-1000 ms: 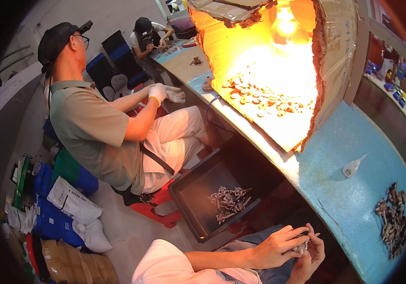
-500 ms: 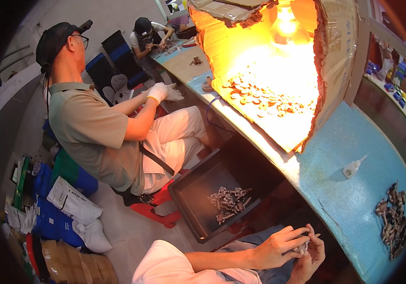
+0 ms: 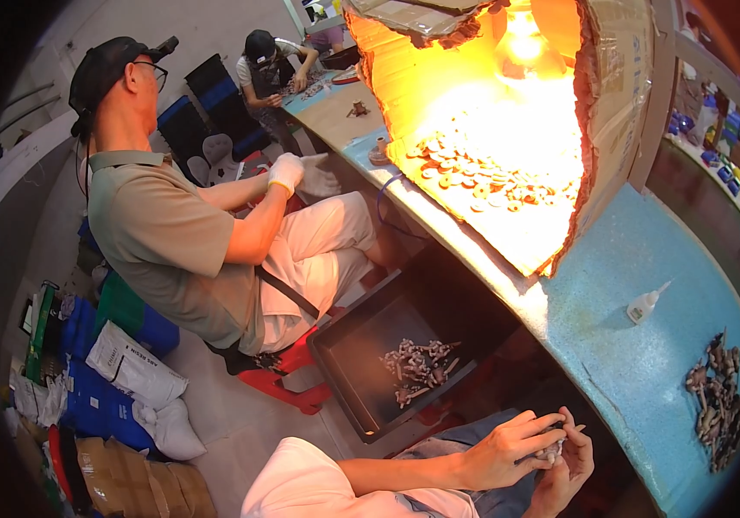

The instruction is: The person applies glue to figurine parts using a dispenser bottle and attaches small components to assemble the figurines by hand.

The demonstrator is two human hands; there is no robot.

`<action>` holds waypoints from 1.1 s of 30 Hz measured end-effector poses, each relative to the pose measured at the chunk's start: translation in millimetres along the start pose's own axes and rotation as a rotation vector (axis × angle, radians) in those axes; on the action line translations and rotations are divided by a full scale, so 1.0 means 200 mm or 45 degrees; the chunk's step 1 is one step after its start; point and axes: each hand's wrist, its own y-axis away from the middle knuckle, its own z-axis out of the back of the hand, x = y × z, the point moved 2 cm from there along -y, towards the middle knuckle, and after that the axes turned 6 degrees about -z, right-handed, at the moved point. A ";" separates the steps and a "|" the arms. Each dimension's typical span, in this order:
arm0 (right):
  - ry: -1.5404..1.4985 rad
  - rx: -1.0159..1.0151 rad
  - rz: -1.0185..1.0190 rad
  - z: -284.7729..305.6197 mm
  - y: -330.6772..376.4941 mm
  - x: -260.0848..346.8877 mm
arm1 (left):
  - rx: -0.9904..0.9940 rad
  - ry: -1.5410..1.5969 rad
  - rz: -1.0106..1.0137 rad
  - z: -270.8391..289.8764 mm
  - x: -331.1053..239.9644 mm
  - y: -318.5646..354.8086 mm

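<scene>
We see a long blue bench (image 3: 611,363) that runs from the top middle down to the lower right; a co-worker (image 3: 171,216) in a dark cap and white gloves sits to the left of it, on a red stool (image 3: 305,399); a big brown box (image 3: 618,138) with a torn open side stands on the bench; we see a black tray (image 3: 344,371) lower than the bench top, between the co-worker and our own lap; inside the box there is a bright lamp (image 3: 525,52), and under it a spread of little round pieces (image 3: 495,186); a heap of dark bits (image 3: 719,401) lies on the bench at the far right; a smaller heap of pale bits (image 3: 417,367) lies in the tray; our left hand (image 3: 497,456) and right hand (image 3: 570,466) meet over our lap, just beside the bench edge; a small white bottle (image 3: 643,307) with a thin tip stands on the bench, between the box and the dark bits; smallest is the pale piece (image 3: 550,451), pinched between our fingers; each hand's grip is narrow and holds it, and the fingers hide some of it, so we cannot tell its whole shape.
</scene>
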 end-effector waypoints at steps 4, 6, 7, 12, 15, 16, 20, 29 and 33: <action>0.002 -0.008 -0.024 0.01 0.00 -0.01 | -0.004 0.010 0.003 0.00 0.00 0.00; 0.007 -0.007 -0.025 0.01 0.00 -0.01 | -0.004 0.015 0.010 0.00 0.00 0.00; 0.011 -0.006 -0.026 0.01 0.01 -0.01 | 0.000 0.012 0.012 0.00 0.00 0.00; 0.020 0.009 0.016 0.00 0.00 0.01 | 0.022 0.030 0.016 0.00 0.00 0.00; 0.013 0.010 0.014 0.00 0.00 0.02 | 0.023 0.033 0.022 -0.01 0.00 0.00; 0.014 0.012 0.018 -0.01 0.00 0.02 | 0.020 0.035 0.018 0.00 -0.01 0.00; 0.010 0.028 0.034 -0.01 -0.01 0.02 | 0.009 0.046 0.018 0.00 -0.01 -0.01; 0.020 -0.060 -0.034 -0.04 -0.01 0.05 | -0.016 0.035 -0.041 0.01 -0.02 -0.01; 0.097 -0.054 0.004 -0.02 -0.01 0.04 | -0.038 0.078 -0.029 -0.01 0.01 0.00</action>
